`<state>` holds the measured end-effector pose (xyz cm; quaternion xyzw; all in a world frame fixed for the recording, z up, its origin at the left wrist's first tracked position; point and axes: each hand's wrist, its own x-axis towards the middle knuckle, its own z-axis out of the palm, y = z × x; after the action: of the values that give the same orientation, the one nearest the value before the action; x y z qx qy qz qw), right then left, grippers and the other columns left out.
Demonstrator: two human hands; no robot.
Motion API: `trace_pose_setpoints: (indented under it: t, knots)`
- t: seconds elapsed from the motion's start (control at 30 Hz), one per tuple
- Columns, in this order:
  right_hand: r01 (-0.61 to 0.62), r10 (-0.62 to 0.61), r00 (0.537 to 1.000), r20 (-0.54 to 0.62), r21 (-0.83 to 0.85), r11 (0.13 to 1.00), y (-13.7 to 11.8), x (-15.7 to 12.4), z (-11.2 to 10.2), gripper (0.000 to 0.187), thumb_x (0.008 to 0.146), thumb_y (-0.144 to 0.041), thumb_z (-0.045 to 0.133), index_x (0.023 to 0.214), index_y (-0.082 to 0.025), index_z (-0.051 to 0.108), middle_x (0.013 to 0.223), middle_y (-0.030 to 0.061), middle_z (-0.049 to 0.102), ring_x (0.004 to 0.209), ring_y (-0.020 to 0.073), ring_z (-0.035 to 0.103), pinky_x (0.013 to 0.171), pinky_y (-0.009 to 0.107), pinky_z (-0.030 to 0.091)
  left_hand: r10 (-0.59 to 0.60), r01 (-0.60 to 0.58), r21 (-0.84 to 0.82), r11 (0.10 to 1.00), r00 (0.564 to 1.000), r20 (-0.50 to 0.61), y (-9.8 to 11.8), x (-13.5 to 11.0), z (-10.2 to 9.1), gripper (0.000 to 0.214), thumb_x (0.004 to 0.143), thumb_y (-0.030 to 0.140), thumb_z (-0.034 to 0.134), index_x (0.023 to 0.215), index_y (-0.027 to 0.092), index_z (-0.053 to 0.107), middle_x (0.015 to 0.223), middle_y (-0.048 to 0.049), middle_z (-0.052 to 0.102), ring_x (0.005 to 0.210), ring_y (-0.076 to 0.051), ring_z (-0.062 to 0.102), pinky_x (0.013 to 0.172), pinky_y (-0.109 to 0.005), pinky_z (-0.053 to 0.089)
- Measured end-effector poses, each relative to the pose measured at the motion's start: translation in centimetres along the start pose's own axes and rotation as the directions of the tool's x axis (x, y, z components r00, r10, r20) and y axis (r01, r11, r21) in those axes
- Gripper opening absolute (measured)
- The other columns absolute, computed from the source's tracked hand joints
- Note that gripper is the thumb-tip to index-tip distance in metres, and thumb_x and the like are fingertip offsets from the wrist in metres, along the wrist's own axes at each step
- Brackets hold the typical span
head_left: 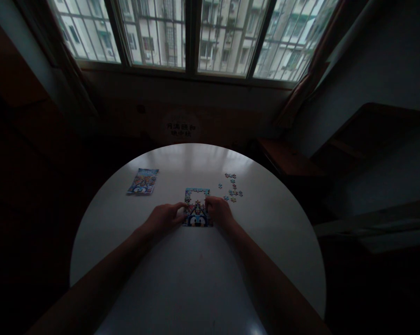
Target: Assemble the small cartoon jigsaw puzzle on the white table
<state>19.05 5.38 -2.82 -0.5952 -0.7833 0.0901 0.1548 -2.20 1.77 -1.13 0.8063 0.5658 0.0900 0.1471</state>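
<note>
Left hand [166,216], right hand [219,210] at opposite puzzle [196,211] edges; open tabletop [196,279] nearer.

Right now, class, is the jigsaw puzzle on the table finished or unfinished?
Unfinished. The puzzle shows a bare gap in its upper middle, and loose pieces lie apart on the table to its right.

Left grip [165,217] and right grip [219,211] are appearing as bare hands, each joining a bare, uncovered forearm; dim light is hiding any finer detail.
</note>
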Motion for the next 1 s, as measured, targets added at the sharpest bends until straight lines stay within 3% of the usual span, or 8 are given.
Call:
trace_pose_setpoints:
  t: [1.0]
  knots:
    - [0.000, 0.000, 1.000, 0.011, -0.017, 1.000, -0.06, -0.01, -0.07, 0.026, 0.078, -0.015, 0.043, 0.076, -0.020, 0.069, 0.079, 0.0047, 0.070, 0.072, 0.0156, 0.060, 0.062, 0.024, 0.031, 0.028, -0.028, -0.005, 1.000, 1.000, 0.004, -0.28, 0.07, 0.13, 0.038, 0.085, 0.044, 0.047, 0.119, 0.031, 0.058, 0.064, 0.0022, 0.062, 0.058, -0.014, 0.057, 0.054, -0.022, 0.032]
